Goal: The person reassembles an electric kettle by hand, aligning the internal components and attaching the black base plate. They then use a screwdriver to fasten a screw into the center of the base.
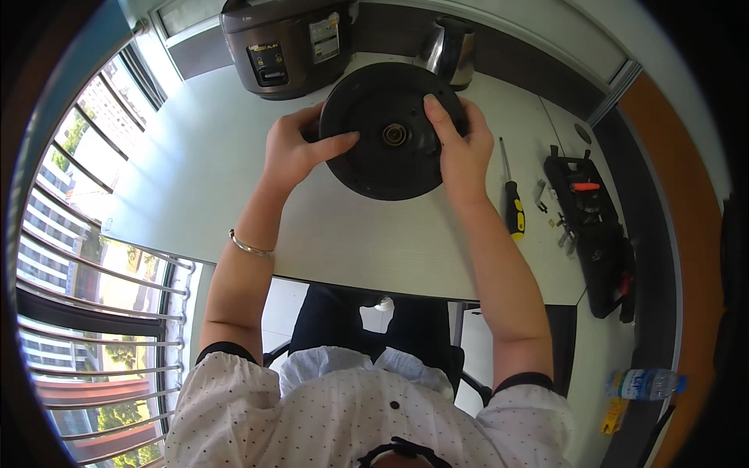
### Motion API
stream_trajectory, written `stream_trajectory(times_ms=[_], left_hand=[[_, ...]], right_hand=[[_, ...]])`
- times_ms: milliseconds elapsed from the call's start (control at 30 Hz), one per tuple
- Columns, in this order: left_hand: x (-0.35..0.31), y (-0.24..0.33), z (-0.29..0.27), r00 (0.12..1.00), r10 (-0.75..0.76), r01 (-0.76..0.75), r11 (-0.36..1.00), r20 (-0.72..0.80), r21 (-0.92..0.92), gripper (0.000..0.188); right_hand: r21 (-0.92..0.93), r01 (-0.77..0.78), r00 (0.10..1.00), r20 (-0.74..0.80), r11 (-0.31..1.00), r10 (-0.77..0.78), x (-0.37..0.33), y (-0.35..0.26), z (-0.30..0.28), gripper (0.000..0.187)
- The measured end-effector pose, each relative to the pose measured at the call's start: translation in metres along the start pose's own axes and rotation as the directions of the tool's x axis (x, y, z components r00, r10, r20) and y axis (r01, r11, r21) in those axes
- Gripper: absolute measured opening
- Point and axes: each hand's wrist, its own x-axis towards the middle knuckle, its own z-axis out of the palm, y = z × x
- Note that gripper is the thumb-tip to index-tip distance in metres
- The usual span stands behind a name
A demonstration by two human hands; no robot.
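Note:
A black round base (374, 171), like the power base of an electric kettle, is held up above the table with its face toward me. A brass-coloured ringed socket sits in its centre. My left hand (295, 148) grips the left edge, thumb laid across the face and fingers hidden behind. On the opposite edge my right hand (471, 156) is closed the same way, its thumb pointing up across the face. A yellow and black screwdriver (515, 210) lies on the table to the right of my right forearm. Behind the base stands a metal kettle (456, 51), partly covered by it.
A brown rice cooker (292, 58) stands at the back left. On the right lies an opened black tool case (605, 269), with several small metal bits (566, 234) beside it. A water bottle (651, 384) and a yellow packet (615, 415) are at the lower right. A barred window borders the left.

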Motion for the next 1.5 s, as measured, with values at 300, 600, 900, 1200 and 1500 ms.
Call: stream_trajectory(times_ms=[300, 600, 900, 1200, 1500], left_hand=[[-0.001, 0.000, 0.001, 0.999, -0.043, 0.044, 0.998, -0.023, 0.046, 0.059], [-0.005, -0.002, 0.003, 0.995, 0.085, -0.083, 0.996, -0.048, 0.037, 0.054], [-0.004, -0.010, 0.000, 0.995, 0.092, -0.091, 0.995, -0.031, 0.026, 0.058], [-0.007, -0.006, 0.001, 0.993, 0.111, -0.109, 0.991, -0.029, 0.073, 0.052], [-0.004, -0.002, -0.001, 0.999, 0.034, -0.034, 0.999, 0.027, -0.003, 0.058]], right_hand=[[0.056, 0.137, 0.988, 0.060, 0.989, -0.140, 0.006, 0.013, -0.007, 0.048], [0.013, 0.123, 0.991, 0.050, 0.992, -0.123, 0.008, 0.009, -0.001, 0.047], [-0.129, 0.197, 0.980, 0.038, 0.972, -0.194, 0.006, 0.000, -0.002, 0.049], [-0.234, 0.256, 0.966, 0.044, 0.938, -0.253, 0.007, -0.005, -0.004, 0.047], [-0.316, 0.294, 0.956, 0.073, 0.902, -0.285, 0.007, -0.005, -0.006, 0.049]])
